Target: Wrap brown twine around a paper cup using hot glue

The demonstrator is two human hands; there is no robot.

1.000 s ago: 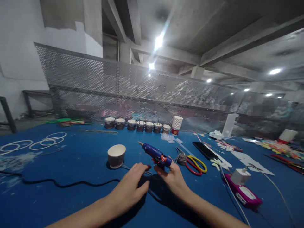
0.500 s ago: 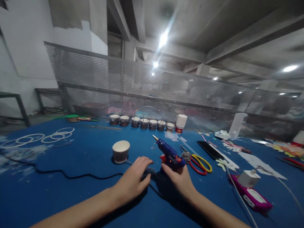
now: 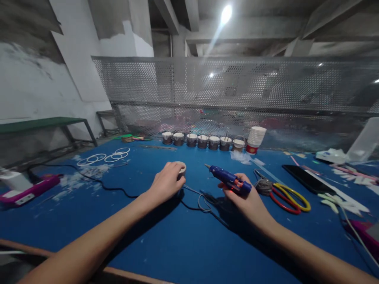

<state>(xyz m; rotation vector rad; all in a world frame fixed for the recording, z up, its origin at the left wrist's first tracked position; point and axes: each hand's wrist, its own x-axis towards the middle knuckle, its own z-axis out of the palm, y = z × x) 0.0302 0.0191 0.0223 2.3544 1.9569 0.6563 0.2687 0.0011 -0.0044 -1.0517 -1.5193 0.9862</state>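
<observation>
My left hand (image 3: 168, 179) is wrapped over the near side of a paper cup (image 3: 182, 170). Most of the cup is hidden behind the fingers, with only its pale rim and right wall showing. My right hand (image 3: 247, 199) grips a dark blue hot glue gun (image 3: 226, 178), whose metal nozzle points up and left, a short way right of the cup. A small red light glows on the gun. Grey cord (image 3: 204, 202) lies in a loop on the blue table between my hands, beside a dark cable.
At the back stand a row of wrapped cups (image 3: 203, 141) and a stack of paper cups (image 3: 256, 138). Scissors (image 3: 290, 197), grey yarn (image 3: 263, 186) and a black phone (image 3: 308, 179) lie to the right. White rings (image 3: 117, 155) and a purple power strip (image 3: 32, 190) are on the left.
My left hand has moved from the table beside the cup onto the cup and closed on it. The glue gun stays in my right hand. The view has turned left.
</observation>
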